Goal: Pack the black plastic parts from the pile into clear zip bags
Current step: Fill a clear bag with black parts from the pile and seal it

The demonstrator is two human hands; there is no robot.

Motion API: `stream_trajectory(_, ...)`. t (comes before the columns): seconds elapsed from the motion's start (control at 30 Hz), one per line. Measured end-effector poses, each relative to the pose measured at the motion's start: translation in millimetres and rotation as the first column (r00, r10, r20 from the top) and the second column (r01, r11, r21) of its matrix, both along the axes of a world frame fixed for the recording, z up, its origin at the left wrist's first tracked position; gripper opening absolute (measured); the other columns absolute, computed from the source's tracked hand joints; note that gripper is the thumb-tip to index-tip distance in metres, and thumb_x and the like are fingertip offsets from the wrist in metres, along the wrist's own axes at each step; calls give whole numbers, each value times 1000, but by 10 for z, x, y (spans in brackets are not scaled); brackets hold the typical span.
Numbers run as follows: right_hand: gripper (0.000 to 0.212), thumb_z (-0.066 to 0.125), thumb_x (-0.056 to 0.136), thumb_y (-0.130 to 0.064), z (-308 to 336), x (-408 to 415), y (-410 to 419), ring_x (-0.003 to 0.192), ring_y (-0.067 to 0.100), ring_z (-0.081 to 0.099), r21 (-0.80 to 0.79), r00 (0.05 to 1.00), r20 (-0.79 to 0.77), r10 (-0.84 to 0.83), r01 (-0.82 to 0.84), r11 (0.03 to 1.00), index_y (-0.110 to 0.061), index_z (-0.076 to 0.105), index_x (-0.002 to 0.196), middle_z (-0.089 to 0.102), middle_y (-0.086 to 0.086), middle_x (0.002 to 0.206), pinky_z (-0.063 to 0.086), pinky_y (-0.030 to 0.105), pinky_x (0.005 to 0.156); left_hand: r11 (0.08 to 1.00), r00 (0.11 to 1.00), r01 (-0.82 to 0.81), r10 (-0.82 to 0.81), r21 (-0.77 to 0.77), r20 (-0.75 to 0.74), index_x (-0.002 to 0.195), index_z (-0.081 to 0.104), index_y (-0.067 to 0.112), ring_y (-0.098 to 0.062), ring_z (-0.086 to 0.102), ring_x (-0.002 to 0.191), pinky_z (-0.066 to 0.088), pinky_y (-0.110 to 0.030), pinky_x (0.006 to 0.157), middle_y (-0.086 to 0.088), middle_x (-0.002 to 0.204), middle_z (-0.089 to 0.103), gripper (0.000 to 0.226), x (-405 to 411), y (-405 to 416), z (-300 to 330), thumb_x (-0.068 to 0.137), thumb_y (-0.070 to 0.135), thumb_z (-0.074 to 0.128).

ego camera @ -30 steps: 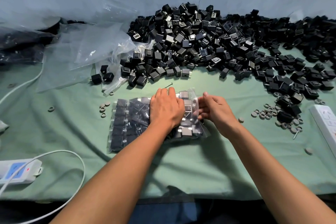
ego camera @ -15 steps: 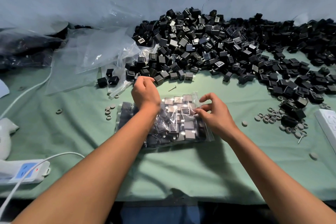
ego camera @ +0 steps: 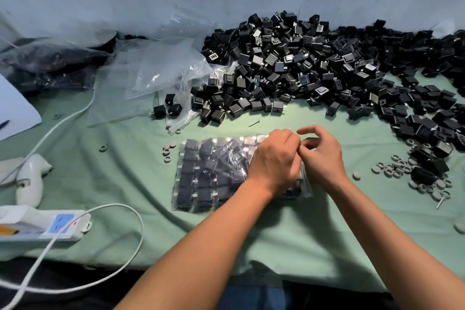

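A clear zip bag (ego camera: 211, 173) packed with rows of black plastic parts lies flat on the green cloth in front of me. My left hand (ego camera: 274, 158) is curled over the bag's right end, with its fingertips at the bag's edge. My right hand (ego camera: 323, 156) meets it there; its thumb and curled fingers pinch that same edge, and the index finger is lifted. The hands hide the bag's right end. The big pile of loose black parts (ego camera: 302, 65) spreads along the wall behind the bag and off to the right.
Empty clear bags (ego camera: 156, 70) lie at the back left, beside dark filled bags (ego camera: 50, 63). A white power strip (ego camera: 50, 226) with its cable and a white tool (ego camera: 30, 178) sit at the left. Grey rings (ego camera: 397, 168) and a screw (ego camera: 254, 122) are scattered near the bag.
My left hand has moved from the bag's upper left corner to its right end, where it now meets my right hand. The bag lies flatter.
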State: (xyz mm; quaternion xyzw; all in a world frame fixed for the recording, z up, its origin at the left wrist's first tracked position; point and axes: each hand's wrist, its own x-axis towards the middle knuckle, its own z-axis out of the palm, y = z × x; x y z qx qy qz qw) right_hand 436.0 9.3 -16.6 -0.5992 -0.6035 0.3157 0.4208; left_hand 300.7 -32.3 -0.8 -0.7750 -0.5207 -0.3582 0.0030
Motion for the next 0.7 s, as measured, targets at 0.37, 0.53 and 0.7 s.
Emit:
stream_trajectory(0.37,33,65,96,-21,143,-262,994,107,27,63,-43,882,439,172,-170,984,-19,62,129,67,7,120,49,38,97,787,763,-539,607,-300,222,88,60,14,-17,55,87,48,-29,72,-1,94,58,20,-873,240,6,98,14,43)
stream_trajectory(0.53,75,51,95,-2,141,-496,1323,151,40,15,-283,512,709,485,-423,861,-37,33,158,17,5,169,17,56,123,656,536,-571,753,-494,381,86,69,15,-19,56,85,35,-26,61,0,93,66,31,-1310,255,-107,101,17,41)
stream_trajectory(0.7,63,61,94,-9,68,-592,1422,133,34,33,-205,485,768,418,-432,878,-33,43,149,46,6,145,36,49,110,652,166,-513,714,-559,680,66,65,25,-24,68,92,57,-42,83,-2,89,75,33,-1517,354,69,90,12,46)
